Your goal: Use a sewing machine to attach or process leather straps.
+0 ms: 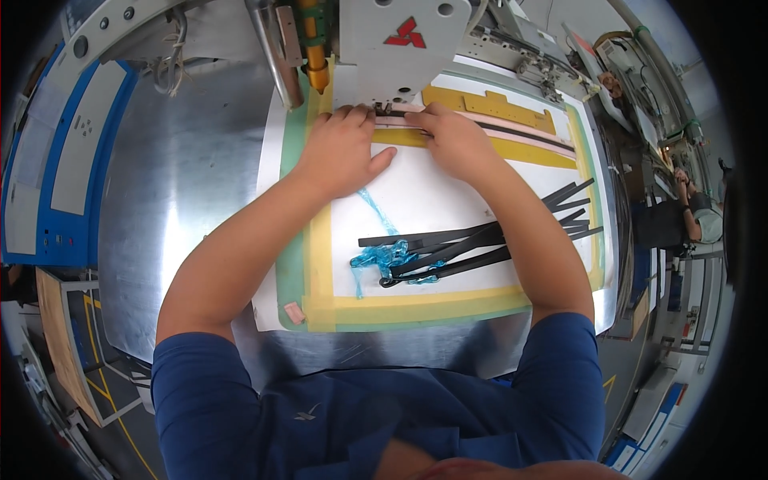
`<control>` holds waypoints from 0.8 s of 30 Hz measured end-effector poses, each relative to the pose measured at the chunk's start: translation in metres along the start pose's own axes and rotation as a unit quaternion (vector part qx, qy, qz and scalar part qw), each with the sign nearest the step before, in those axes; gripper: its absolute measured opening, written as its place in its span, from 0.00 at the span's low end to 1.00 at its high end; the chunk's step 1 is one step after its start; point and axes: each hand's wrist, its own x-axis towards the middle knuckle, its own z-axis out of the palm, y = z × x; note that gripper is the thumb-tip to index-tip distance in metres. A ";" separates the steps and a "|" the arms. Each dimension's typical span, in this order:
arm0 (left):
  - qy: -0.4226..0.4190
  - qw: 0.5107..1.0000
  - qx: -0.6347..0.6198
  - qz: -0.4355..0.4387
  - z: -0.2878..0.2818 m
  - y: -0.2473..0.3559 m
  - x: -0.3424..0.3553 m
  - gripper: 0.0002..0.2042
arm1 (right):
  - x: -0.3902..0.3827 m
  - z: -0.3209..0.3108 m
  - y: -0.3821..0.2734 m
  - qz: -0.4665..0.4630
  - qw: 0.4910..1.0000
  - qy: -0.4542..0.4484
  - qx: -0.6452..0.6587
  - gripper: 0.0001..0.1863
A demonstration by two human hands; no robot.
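Observation:
My left hand (340,152) lies with its fingers stretched over the left end of a pink strip fixture, beside the lower part of the machine head (400,60). Its thumb stands apart and no object shows in its grasp. My right hand (456,142) has its thumb and forefinger closed on a black strip (512,128) that runs along the pink strip fixture (524,139) toward the right. Its fingertips are partly hidden. Below my hands, several loose black strips (456,248) lie in a bundle with crumpled blue plastic film (384,256).
Ochre plates (512,112) lie behind the pink fixture. Yellow tape (400,306) borders the white sheet (352,216) on a metal table (176,192). A yellow pointed tool (318,76) hangs left of the machine head. A small pink piece (295,313) sits near the front left corner. Another person (696,212) works far right.

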 end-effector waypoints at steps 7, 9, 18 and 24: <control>0.025 1.000 -0.005 0.015 0.003 0.000 0.000 0.29 | 0.001 -0.001 -0.012 0.018 0.999 -0.009 -0.027 0.21; 0.018 1.000 -0.007 0.015 0.002 0.000 0.000 0.29 | 0.001 0.001 -0.009 0.014 1.000 -0.007 -0.024 0.21; -0.007 1.000 0.020 -0.006 -0.005 0.002 -0.002 0.27 | -0.027 -0.012 0.039 0.059 0.998 0.014 -0.025 0.21; -0.010 0.998 0.053 -0.022 -0.005 0.004 -0.002 0.28 | -0.051 -0.026 0.078 0.102 0.994 0.003 -0.032 0.21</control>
